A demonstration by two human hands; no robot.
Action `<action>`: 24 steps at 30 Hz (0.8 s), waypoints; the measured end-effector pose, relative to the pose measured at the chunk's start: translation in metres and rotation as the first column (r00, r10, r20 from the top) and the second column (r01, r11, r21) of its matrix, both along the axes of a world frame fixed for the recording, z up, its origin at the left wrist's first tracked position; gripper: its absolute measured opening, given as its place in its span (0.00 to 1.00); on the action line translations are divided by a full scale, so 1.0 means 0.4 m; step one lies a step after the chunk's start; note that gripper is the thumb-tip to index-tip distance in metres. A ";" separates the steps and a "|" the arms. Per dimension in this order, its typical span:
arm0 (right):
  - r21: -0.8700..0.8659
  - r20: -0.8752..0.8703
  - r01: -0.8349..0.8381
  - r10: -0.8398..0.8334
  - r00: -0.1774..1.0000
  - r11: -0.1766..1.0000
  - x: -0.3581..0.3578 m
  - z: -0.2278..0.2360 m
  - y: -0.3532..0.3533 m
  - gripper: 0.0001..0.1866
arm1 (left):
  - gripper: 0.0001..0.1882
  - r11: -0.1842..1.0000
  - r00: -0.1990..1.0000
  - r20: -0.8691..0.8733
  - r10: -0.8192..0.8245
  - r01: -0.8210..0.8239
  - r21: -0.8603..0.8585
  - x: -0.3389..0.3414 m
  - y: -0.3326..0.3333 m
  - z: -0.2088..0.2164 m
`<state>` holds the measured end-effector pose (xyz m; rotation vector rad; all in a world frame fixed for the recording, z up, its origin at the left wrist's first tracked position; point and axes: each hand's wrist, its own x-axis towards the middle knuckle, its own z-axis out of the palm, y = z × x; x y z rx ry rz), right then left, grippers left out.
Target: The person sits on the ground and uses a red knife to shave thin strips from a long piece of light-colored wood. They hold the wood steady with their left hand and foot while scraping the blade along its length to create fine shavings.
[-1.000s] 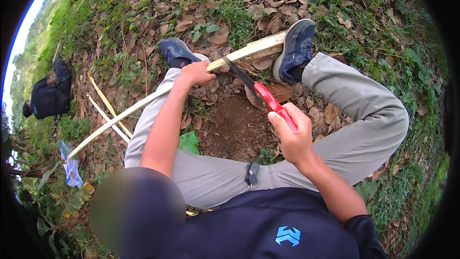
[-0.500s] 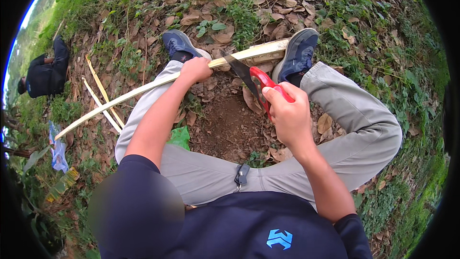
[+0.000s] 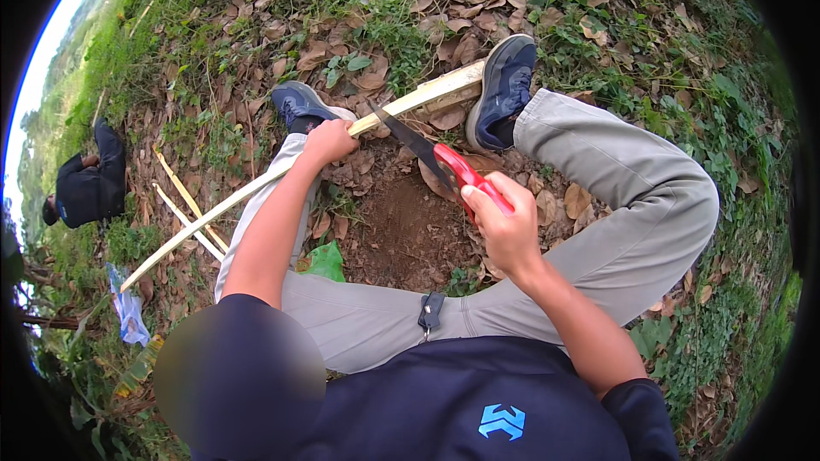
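My left hand [image 3: 331, 142] is closed round a long, pale split wooden strip [image 3: 220, 209], perhaps bamboo. The strip slants from the ground at lower left up to my right shoe [image 3: 506, 90]. In my right hand [image 3: 506, 229] is a hand saw with a red handle [image 3: 453, 162]. Its dark blade [image 3: 414, 140] crosses the strip just right of my left fist, with the tip showing past the far edge. A pale piece of wood [image 3: 454, 101] lies under the strip's right end, against the shoe. Whether the teeth have bitten in cannot be seen.
Two more pale strips [image 3: 185, 222] lie crossed on the ground at left. Near them is a blue-white plastic bag [image 3: 128, 312]. A green leaf [image 3: 325, 263] lies by my left thigh. Another person [image 3: 90, 177] in dark clothes sits far left. Dry leaves and grass surround me.
The view has shifted and turned slightly. The saw has slid forward a little across the strip, so more of its tip shows beyond. My left hand keeps its hold on the strip.
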<state>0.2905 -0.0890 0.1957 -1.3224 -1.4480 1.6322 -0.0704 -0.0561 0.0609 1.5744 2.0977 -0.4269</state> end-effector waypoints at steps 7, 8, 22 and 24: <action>0.211 -0.130 0.247 -0.223 0.966 0.946 0.192 0.106 -0.049 0.07 | 0.18 0.997 1.000 -0.005 -0.024 0.024 0.072 0.031 0.016 0.068; 0.196 -0.172 0.292 -0.260 0.950 0.936 0.208 0.123 -0.040 0.07 | 0.17 0.995 0.998 -0.038 -0.047 0.050 0.092 0.041 0.031 0.104; 0.213 -0.365 0.410 -0.317 0.876 0.887 0.402 0.202 -0.156 0.07 | 0.12 0.884 0.840 -0.425 -0.337 0.438 0.164 0.257 0.147 0.427; 0.289 -0.313 0.408 -0.317 0.895 0.866 0.412 0.203 -0.161 0.07 | 0.12 0.888 0.821 -0.451 -0.351 0.445 0.119 0.275 0.153 0.448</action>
